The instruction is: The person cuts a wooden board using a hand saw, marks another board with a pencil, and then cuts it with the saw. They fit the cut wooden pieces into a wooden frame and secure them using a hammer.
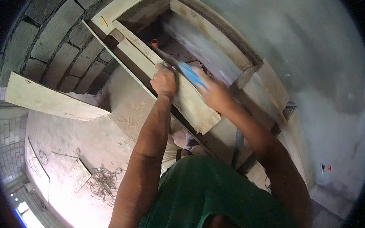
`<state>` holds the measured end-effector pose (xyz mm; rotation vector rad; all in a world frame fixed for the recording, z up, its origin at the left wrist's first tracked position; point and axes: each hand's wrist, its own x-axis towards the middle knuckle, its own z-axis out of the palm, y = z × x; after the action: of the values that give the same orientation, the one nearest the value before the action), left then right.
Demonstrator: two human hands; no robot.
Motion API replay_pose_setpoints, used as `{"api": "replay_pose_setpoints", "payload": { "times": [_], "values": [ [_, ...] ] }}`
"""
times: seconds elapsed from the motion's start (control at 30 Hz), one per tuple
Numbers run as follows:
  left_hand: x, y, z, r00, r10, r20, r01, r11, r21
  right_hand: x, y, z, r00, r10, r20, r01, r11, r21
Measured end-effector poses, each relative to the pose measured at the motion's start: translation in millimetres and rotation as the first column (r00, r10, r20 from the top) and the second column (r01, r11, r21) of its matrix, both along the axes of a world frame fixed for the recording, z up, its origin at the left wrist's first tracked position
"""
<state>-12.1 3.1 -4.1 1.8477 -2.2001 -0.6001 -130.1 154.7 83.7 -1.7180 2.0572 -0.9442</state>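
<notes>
A pale wooden board with a ragged near end lies slanting across the frame below me. My left hand is closed on the board's edge, knuckles up. In my right hand, blurred by motion, is a tool with a blue handle. A thin dark blade runs from the handle up and to the left, along the board's far edge; its details are smeared. The fingers of my right hand are wrapped round the handle.
The wooden frame encloses a recess with an orange pipe end. A yellow object lies on wood at the upper left. Another panel leans left by the block wall. Scrap pieces lie on the floor.
</notes>
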Motion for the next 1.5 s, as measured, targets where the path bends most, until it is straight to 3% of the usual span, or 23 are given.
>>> {"api": "replay_pose_setpoints", "payload": {
  "times": [0.03,0.13,0.2,0.27,0.4,0.5,0.6,0.63,0.67,0.73,0.77,0.83,0.87,0.97,1.03,1.13,1.2,1.27,1.3,1.37,1.47,1.5],
  "values": [
    [-1,0,3,1.0,0.009,0.003,-0.009,1.0,0.008,9,-35,1,0.997,-0.036,-0.066,0.047,0.984,0.172],
    [2,-2,-2,1.0,0.004,-0.009,-0.004,1.0,-0.013,8,-60,-7,0.995,-0.014,-0.097,0.024,0.994,0.103],
    [0,-1,-1,0.999,-0.011,-0.03,0.009,0.998,-0.06,6,-41,1,0.997,-0.056,-0.055,0.063,0.987,0.145],
    [-3,-3,0,0.999,0.013,-0.046,-0.014,1.0,-0.024,-4,19,13,0.999,-0.028,0.018,0.027,0.996,0.08],
    [-1,-1,0,0.997,0.034,-0.062,-0.034,0.999,0.001,-20,136,117,0.994,-0.054,0.1,0.012,0.925,0.381],
    [0,-4,-9,1.0,0.001,-0.02,-0.001,1.0,-0.01,-14,135,135,0.984,-0.137,0.112,0.064,0.864,0.499],
    [1,-4,-7,1.0,-0.012,-0.016,0.012,1.0,-0.011,-6,48,42,0.98,-0.109,0.167,0.044,0.934,0.355],
    [0,-3,-4,0.999,0.005,-0.041,-0.006,1.0,-0.019,-7,12,-10,0.997,-0.063,0.052,0.055,0.988,0.143],
    [0,-4,-1,0.999,0.009,-0.041,-0.01,1.0,-0.028,0,-23,6,0.997,-0.067,-0.029,0.073,0.951,0.301],
    [1,1,2,0.997,0.025,-0.079,-0.027,0.999,-0.025,-5,-47,-4,0.999,-0.006,-0.054,0.014,0.991,0.137],
    [2,7,4,0.996,0.022,-0.085,-0.025,0.999,-0.028,-3,-39,-3,0.998,-0.008,-0.06,0.016,0.991,0.134],
    [0,5,14,0.995,0.016,-0.096,-0.019,0.999,-0.028,7,-23,32,0.998,-0.067,-0.012,0.066,0.915,0.398],
    [1,-5,-10,0.997,0.023,-0.071,-0.025,1.0,-0.018,7,-1,38,0.998,-0.06,-0.008,0.059,0.939,0.339],
    [2,-9,-25,0.999,-0.014,-0.052,0.012,0.999,-0.034,-16,90,84,0.967,-0.124,0.224,0.026,0.918,0.395],
    [0,-5,-3,0.998,-0.004,-0.059,0.003,1.0,-0.006,-24,133,132,0.99,-0.077,0.114,0.024,0.911,0.411],
    [0,-2,-5,0.999,0.006,-0.046,-0.006,1.0,0.016,-15,132,155,0.996,-0.079,0.034,0.052,0.87,0.49],
    [3,-6,-17,0.998,-0.01,-0.055,0.011,1.0,0.007,-10,85,101,0.983,-0.033,0.182,-0.029,0.945,0.327],
    [1,-4,-7,0.998,-0.022,-0.057,0.023,1.0,0.021,-2,4,27,0.997,-0.076,0.018,0.066,0.94,0.335],
    [1,-4,-3,0.998,-0.021,-0.06,0.022,0.999,0.031,4,-31,10,0.996,-0.037,-0.08,0.054,0.976,0.21],
    [1,-7,-16,0.999,-0.028,-0.025,0.028,1.0,0.013,9,-71,-7,0.994,-0.009,-0.109,0.03,0.981,0.193],
    [0,-2,-8,0.999,-0.018,-0.044,0.017,1.0,-0.016,5,-48,-1,0.998,-0.059,-0.026,0.063,0.978,0.197],
    [0,-1,-1,0.996,0.004,-0.088,-0.006,1.0,-0.023,3,-24,28,0.998,-0.062,-0.006,0.061,0.954,0.293]
  ]
}}
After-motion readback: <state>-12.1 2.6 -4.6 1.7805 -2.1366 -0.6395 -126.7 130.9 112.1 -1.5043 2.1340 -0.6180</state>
